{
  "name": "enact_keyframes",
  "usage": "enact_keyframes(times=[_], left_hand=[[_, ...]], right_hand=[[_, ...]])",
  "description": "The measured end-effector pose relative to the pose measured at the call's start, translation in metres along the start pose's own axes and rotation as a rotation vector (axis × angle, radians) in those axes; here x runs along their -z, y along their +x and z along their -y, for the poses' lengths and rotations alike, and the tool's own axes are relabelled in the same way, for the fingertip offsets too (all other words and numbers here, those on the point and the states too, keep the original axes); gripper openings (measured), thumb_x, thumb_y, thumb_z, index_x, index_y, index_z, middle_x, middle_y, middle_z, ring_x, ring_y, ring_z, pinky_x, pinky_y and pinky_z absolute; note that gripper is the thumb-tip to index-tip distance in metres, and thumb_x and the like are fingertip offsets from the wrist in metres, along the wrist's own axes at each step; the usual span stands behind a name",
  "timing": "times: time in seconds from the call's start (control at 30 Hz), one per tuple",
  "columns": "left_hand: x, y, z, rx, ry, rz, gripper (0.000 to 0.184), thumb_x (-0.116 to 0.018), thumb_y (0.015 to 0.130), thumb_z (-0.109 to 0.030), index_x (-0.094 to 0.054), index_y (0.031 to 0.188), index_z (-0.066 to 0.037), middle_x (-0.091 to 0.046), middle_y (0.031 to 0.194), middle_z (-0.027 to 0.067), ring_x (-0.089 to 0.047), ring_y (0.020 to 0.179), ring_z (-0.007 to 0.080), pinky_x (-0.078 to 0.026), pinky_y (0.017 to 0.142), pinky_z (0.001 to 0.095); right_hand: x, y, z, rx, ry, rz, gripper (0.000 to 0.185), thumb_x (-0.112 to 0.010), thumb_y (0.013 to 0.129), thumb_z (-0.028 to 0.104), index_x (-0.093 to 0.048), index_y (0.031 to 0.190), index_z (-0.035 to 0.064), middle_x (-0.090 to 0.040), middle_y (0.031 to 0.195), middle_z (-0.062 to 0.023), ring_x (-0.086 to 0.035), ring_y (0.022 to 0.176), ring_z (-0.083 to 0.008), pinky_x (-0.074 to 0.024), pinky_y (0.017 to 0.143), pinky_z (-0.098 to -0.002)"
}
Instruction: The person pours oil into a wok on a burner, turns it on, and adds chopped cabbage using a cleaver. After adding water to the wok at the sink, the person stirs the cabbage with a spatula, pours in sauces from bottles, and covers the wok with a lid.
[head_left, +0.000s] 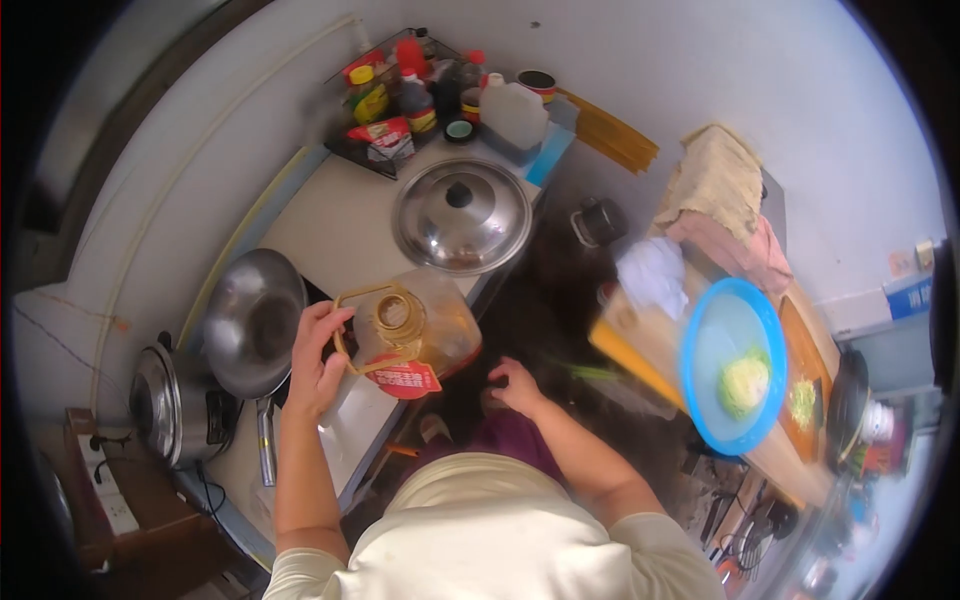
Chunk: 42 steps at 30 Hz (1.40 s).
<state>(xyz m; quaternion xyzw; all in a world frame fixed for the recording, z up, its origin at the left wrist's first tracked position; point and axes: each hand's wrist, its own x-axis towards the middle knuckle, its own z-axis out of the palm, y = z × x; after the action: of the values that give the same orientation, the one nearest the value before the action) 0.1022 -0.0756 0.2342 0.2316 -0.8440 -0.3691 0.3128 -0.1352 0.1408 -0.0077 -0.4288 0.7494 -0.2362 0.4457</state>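
Note:
My left hand (322, 350) is closed around the yellow handle of a large clear oil jug (455, 335) with a red label and golden oil inside. The jug is tilted over the near edge of the counter, its yellow-ringed neck facing me. In front of my body, away from the jug, my right hand (514, 386) hangs with loosely bent fingers slightly apart and nothing visible in them. Left of the jug rests a steel wok (255, 322) with its handle towards me. Beyond the jug a domed steel lid (462, 218) lies on the counter.
Sauce bottles and packets crowd a black rack (375, 160) at the back, beside a white jug (513, 112). A lidded pot (170, 400) stands at left. On the right table, a blue basin (712, 420) holds a cabbage (745, 384), near a cutting board (797, 335) with chopped greens.

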Motion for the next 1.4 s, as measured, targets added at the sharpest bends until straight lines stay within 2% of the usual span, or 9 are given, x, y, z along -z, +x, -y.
enact_keyframes(times=[0.03,0.1,0.23,0.43,0.6,0.77,0.97,1.17,1.4], left_hand=[[0.003,0.001,0.0,-0.027,0.012,0.03,0.059,-0.06,0.078,-0.052,-0.057,0.113,-0.005,-0.044,0.115,0.013,-0.051,0.092,0.0215,-0.042,0.082,0.0327],[0.01,0.0,0.003,0.03,-0.001,0.097,0.084,-0.073,0.053,-0.063,-0.057,0.113,-0.006,-0.039,0.123,0.0132,-0.051,0.101,0.0249,-0.043,0.087,0.0371],[0.01,-0.001,0.009,0.036,0.17,0.097,0.077,-0.085,0.044,-0.04,-0.059,0.11,-0.011,-0.039,0.126,0.0136,-0.051,0.101,0.0287,-0.045,0.087,0.0396],[0.002,-0.01,0.011,-0.108,0.4,-0.083,0.06,-0.083,0.048,-0.038,-0.062,0.097,-0.011,-0.041,0.124,0.0142,-0.046,0.107,0.0332,-0.043,0.088,0.0399],[-0.005,-0.015,0.015,-0.237,0.418,-0.347,0.04,-0.079,0.056,-0.037,-0.063,0.082,-0.011,-0.048,0.105,0.0095,-0.044,0.105,0.0328,-0.036,0.093,0.0437],[-0.002,-0.017,0.013,-0.149,0.536,-0.581,0.029,-0.073,0.067,-0.03,-0.056,0.07,-0.007,-0.052,0.073,0.0058,-0.047,0.075,0.0276,-0.034,0.067,0.0387],[0.012,-0.034,0.022,0.113,0.412,-0.705,0.022,-0.068,0.076,-0.022,-0.059,0.081,-0.003,-0.056,0.075,0.0106,-0.051,0.071,0.0301,-0.038,0.066,0.0372],[0.016,-0.043,0.045,0.253,0.312,-0.809,0.018,-0.061,0.083,-0.018,-0.058,0.086,-0.001,-0.057,0.077,0.0137,-0.054,0.075,0.0334,-0.041,0.069,0.0398],[0.016,-0.047,0.069,0.393,0.233,-0.867,0.02,-0.06,0.083,-0.018,-0.05,0.078,-0.001,-0.054,0.075,0.0185,-0.051,0.073,0.0387,-0.039,0.065,0.0453]], right_hand=[[-0.002,0.002,0.005,0.05,-0.083,-0.083,0.062,-0.065,0.08,0.025,-0.04,0.133,0.0041,-0.034,0.14,-0.022,-0.031,0.131,-0.0323,-0.0358,0.1,-0.0404],[-0.009,0.016,0.022,-0.26,0.642,-0.034,0.064,-0.06,0.084,0.035,-0.036,0.135,0.005,-0.036,0.139,-0.0189,-0.032,0.13,-0.031,-0.0339,0.1,-0.0417],[-0.027,0.048,0.03,-0.509,1.435,0.13,0.067,-0.042,0.087,0.061,-0.038,0.134,0.0142,-0.051,0.125,-0.0048,-0.043,0.12,-0.0221,-0.0327,0.094,-0.038],[-0.043,0.06,0.051,-0.51,1.713,0.042,0.081,-0.037,0.083,0.069,-0.03,0.14,0.0118,-0.035,0.141,-0.0087,-0.03,0.132,-0.0261,-0.02,0.107,-0.0404],[-0.041,0.063,0.061,-0.453,1.726,0.02,0.079,-0.045,0.083,0.064,-0.03,0.139,0.011,-0.03,0.143,-0.0141,-0.028,0.132,-0.0304,-0.0181,0.109,-0.0454],[-0.029,0.033,0.085,-0.351,1.611,0.0,0.066,-0.046,0.086,0.057,-0.035,0.134,0.0121,-0.033,0.14,-0.0128,-0.034,0.127,-0.0301,-0.0253,0.105,-0.0471],[0.004,0.004,0.094,-0.138,1.259,-0.108,0.04,-0.052,0.09,0.039,-0.048,0.117,0.0093,-0.059,0.113,-0.009,-0.056,0.104,-0.0239,-0.0408,0.091,-0.0442],[0.029,-0.018,0.128,0.137,0.872,-0.354,0.022,-0.059,0.089,0.017,-0.054,0.103,0.001,-0.063,0.092,-0.0069,-0.061,0.078,-0.0117,-0.0488,0.066,-0.0235],[0.047,-0.026,0.172,0.145,0.597,-0.512,0.02,-0.059,0.088,0.012,-0.054,0.101,-0.0027,-0.064,0.088,-0.0085,-0.062,0.075,-0.0117,-0.0495,0.065,-0.0234]])
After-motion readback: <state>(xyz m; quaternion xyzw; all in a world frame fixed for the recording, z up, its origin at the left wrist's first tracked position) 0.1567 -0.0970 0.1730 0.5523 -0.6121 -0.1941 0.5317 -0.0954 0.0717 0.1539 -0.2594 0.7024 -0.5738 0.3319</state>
